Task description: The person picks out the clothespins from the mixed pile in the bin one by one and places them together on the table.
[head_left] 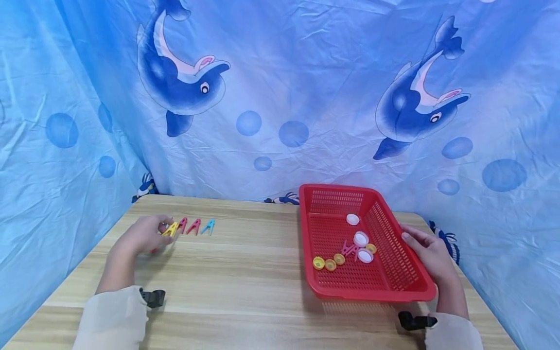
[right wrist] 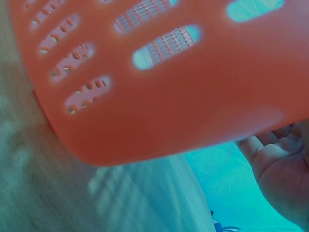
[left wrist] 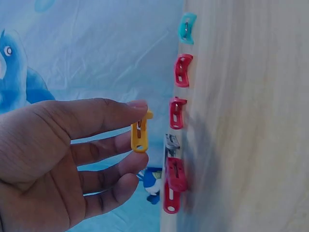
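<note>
At the table's far left, my left hand (head_left: 146,233) pinches a yellow clothespin (left wrist: 140,133) between thumb and fingers, off the table in the left wrist view. A row of clothespins lies beside it: red ones (head_left: 193,226) and a light blue one (head_left: 208,227) at the right end. The left wrist view also shows a grey clothespin (left wrist: 171,144) and more red (left wrist: 176,174) at the near end. My right hand (head_left: 430,253) grips the right rim of a red plastic basket (head_left: 367,294), thumb over the edge. In it lie white caps (head_left: 365,255), yellow caps (head_left: 330,265) and pink clothespins (head_left: 350,249).
The wooden table (head_left: 227,291) stands against a blue dolphin-print cloth (head_left: 271,87), which hangs behind and along both sides. The basket takes up the table's right part, near the back edge.
</note>
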`<state>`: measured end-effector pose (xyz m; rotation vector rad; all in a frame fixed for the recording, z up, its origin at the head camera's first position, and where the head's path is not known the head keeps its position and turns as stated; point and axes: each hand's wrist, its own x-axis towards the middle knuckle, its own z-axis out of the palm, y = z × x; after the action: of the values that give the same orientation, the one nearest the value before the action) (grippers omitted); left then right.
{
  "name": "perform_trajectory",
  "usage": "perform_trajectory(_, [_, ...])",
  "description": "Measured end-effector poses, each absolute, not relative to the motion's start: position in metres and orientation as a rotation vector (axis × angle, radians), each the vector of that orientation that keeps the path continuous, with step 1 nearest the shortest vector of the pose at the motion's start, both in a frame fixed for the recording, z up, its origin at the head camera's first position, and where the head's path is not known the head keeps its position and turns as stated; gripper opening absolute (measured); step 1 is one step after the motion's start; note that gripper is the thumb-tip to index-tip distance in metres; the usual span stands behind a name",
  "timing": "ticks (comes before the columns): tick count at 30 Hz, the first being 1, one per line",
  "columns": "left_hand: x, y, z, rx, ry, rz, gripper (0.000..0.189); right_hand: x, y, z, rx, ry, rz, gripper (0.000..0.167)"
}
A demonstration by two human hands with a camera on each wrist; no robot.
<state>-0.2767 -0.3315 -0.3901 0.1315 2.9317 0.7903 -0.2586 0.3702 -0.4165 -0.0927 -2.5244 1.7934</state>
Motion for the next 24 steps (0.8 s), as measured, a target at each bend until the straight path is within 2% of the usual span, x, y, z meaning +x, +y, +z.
perform_trajectory(24, [-0.280,-0.332,-0.403,0.090,2.872,0.690,0.050,-0.256,0.369,-0.415,-0.049,-2.525,1.757,0.074])
